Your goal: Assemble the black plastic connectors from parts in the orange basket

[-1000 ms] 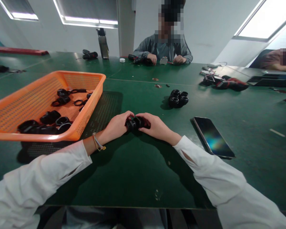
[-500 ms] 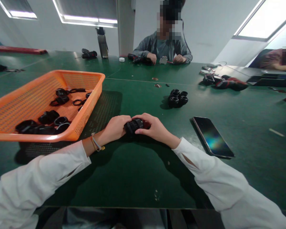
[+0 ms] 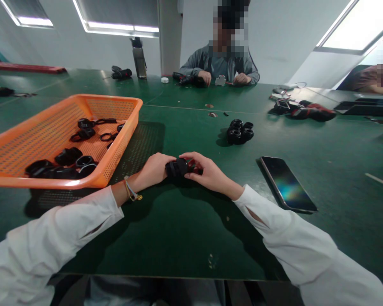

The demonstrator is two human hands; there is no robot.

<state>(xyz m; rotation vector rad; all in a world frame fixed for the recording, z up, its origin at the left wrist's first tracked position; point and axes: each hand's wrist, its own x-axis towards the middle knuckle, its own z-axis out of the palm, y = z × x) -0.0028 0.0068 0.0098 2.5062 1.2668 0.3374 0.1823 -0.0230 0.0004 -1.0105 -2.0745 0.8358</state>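
Note:
Between my hands is a black cylindrical part (image 3: 177,168) with a ridged surface, just above the green table. My left hand (image 3: 155,171) is closed around its left end, and those fingertips are partly hidden behind it. On the right end, my right hand (image 3: 204,169) grips with thumb and fingertips, the fingers curved with a gap under the palm. Beyond my right hand stands a cluster of black ring-shaped parts (image 3: 240,132). To the left, an orange basket (image 3: 115,155) holds several loose black parts (image 3: 68,156), some round and some with a strap-like tail.
A phone (image 3: 287,182) lies right of my right hand on the green table (image 3: 178,238). Across the table a person (image 3: 221,68) works with small items. A bottle (image 3: 138,57) stands at the back, and a red and black tool bundle (image 3: 306,109) lies back right.
The fingers of my right hand have shifted and loosened a little on the black part, which looks slightly turned. My left hand keeps its hold. The whole view has shifted slightly.

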